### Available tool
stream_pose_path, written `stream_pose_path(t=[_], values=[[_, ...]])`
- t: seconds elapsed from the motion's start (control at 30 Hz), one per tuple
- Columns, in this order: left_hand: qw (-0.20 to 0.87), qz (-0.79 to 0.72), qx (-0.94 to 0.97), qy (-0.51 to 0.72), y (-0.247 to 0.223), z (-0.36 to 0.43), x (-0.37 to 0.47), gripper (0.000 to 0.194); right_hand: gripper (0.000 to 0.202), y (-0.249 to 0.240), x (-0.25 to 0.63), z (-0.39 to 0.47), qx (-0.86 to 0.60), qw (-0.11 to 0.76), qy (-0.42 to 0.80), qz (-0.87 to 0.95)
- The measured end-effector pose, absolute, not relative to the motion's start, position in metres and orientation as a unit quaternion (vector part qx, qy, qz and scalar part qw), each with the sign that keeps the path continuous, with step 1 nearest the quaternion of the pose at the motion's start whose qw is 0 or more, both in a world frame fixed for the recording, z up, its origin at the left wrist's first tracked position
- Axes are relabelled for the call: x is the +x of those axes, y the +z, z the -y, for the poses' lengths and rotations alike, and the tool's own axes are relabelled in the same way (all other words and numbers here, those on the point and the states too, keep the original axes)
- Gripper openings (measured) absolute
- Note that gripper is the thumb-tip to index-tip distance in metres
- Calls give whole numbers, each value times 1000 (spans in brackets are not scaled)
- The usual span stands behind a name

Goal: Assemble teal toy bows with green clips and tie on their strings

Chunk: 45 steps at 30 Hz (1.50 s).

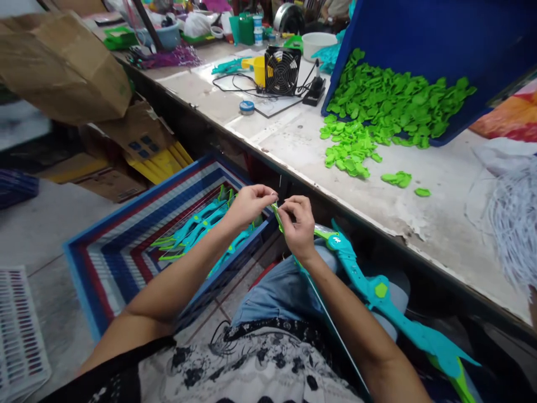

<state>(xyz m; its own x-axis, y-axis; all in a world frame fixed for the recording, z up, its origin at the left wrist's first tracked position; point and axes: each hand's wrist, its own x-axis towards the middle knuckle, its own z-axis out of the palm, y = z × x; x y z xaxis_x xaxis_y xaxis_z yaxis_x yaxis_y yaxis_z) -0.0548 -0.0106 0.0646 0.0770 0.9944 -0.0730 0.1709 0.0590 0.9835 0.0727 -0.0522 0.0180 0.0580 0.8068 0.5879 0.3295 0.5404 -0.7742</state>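
My left hand [252, 206] and my right hand [297, 224] are close together above the lap, both with fingers pinched at a small light green part [276, 215]. A turquoise toy bow [364, 285] with green pieces lies across my legs, below and to the right of my right hand. Its thin string runs down past my right forearm. More turquoise and green bows [201, 226] lie in a striped crate [126, 235] to the left. Loose green pieces [352, 148] spill onto the table [277, 145] from a tipped blue bin [403, 39].
A black fan [282, 70], a yellow cup, cables and a small round blue-lidded tin [246, 107] stand on the table. White strings [514, 207] lie at its right end. Cardboard boxes [62, 67] are at the upper left, and a white plastic basket [20, 330] stands at the lower left.
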Motion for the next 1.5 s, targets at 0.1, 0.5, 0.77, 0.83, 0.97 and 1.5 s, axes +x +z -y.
stream_pose_path(t=[0.1, 0.5, 0.77, 0.83, 0.97, 1.5], values=[[440, -540, 574, 430, 78, 18, -59, 11, 8, 17, 72, 45, -426, 587, 264, 635], [661, -465, 395, 437, 63, 28, -59, 33, 10, 23, 72, 36, -445, 595, 301, 598], [619, -496, 454, 406, 68, 32, -59, 31, 12, 26, 84, 25, -389, 545, 338, 661], [616, -490, 461, 410, 67, 34, -59, 30, 13, 29, 89, 23, -373, 513, 353, 688], [612, -500, 425, 440, 60, 36, -53, 23, 17, 31, 92, 27, -377, 498, 383, 680], [592, -510, 456, 425, 56, 38, -55, 14, 14, 44, 100, 24, -411, 391, 172, 805]])
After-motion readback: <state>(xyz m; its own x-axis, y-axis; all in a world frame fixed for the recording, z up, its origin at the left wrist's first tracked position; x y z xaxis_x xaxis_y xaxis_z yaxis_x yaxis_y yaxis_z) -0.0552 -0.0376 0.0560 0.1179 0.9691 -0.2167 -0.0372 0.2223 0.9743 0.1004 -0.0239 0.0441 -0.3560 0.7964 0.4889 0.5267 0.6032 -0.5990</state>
